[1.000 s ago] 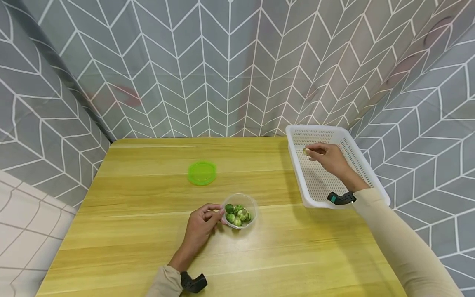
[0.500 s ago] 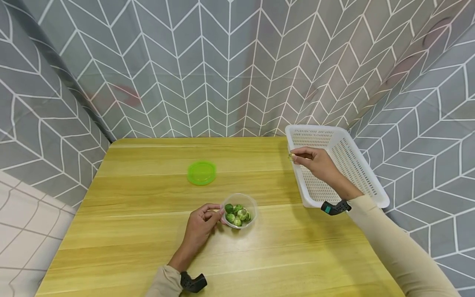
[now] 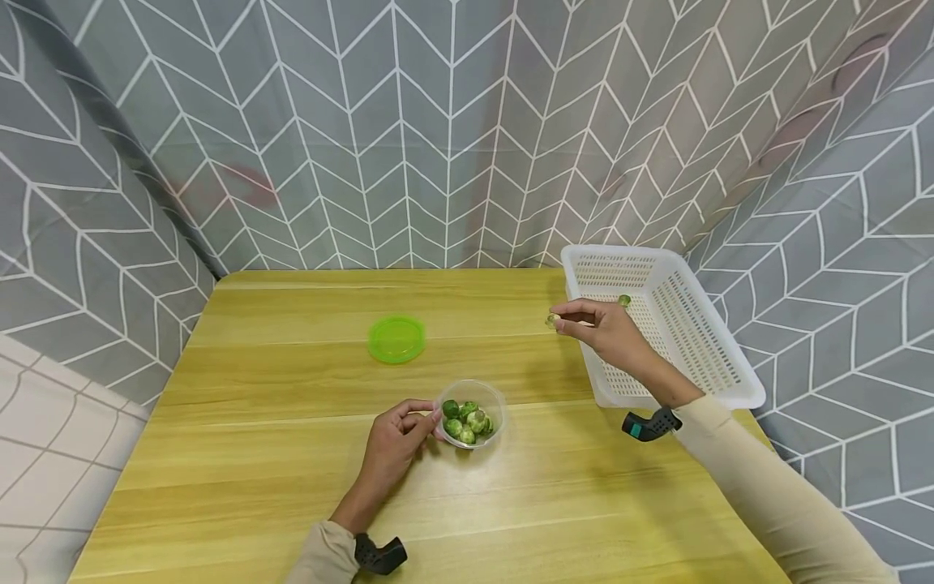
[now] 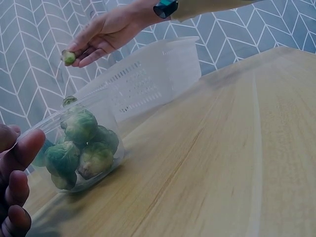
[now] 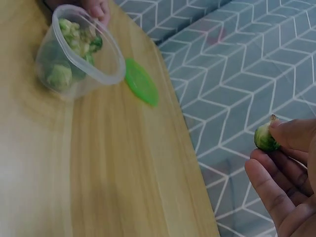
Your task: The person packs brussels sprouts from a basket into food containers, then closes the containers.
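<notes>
My right hand [image 3: 601,328] pinches a Brussels sprout [image 3: 552,321] between thumb and fingertips, above the table just left of the white basket. In the right wrist view this sprout [image 5: 266,137] is small and green with a pale stem end. With its thumb and fingers at the near-left side, my left hand [image 3: 396,442] holds a clear round plastic container [image 3: 492,397]. Several Brussels sprouts [image 3: 467,422] lie inside it, and the left wrist view shows them piled through the clear wall [image 4: 116,160]. Another sprout [image 3: 624,300] sits in the basket beyond my right hand.
The white perforated basket [image 3: 730,357] stands at the table's right edge. A green round lid [image 3: 397,340] lies flat on the wooden table [image 3: 277,365], behind the container. Patterned grey curtains [image 3: 423,146] hang at the back and sides.
My right hand has moved left and slightly nearer, carrying its sprout from over the basket past the rim. The sprout in the basket has come into view. My left hand and the container stay put.
</notes>
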{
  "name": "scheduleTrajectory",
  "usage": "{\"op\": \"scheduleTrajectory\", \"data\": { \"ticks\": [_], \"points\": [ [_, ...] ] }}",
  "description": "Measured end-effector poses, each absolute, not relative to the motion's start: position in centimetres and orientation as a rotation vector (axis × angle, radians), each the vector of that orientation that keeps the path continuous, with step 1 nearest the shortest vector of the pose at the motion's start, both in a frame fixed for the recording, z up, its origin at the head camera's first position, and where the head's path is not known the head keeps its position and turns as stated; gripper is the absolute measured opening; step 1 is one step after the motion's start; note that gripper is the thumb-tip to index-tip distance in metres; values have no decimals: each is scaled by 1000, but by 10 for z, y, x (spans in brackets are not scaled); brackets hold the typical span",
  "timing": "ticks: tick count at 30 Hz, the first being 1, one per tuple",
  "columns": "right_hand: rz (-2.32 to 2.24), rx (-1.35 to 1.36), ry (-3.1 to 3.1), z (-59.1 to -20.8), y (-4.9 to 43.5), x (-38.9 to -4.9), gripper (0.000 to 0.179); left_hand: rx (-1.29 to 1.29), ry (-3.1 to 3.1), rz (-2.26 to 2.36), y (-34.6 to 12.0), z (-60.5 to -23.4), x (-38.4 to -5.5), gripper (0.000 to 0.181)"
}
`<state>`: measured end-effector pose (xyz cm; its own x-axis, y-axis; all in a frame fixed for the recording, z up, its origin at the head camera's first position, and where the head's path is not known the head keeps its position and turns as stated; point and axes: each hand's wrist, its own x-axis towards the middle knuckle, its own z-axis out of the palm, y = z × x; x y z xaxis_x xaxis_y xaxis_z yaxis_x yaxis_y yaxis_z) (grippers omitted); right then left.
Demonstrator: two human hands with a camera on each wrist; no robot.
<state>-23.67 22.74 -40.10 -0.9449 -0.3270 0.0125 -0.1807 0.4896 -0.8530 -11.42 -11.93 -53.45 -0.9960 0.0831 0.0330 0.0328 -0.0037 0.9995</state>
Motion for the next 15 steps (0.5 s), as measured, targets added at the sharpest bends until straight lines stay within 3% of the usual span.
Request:
{"op": "scheduleTrajectory", "data": {
  "ticks": [15],
  "points": [
    [-1476, -515, 2487, -405, 202, -218, 27, 133, 2195, 2196, -119, -535, -114, 25]
  ]
}}
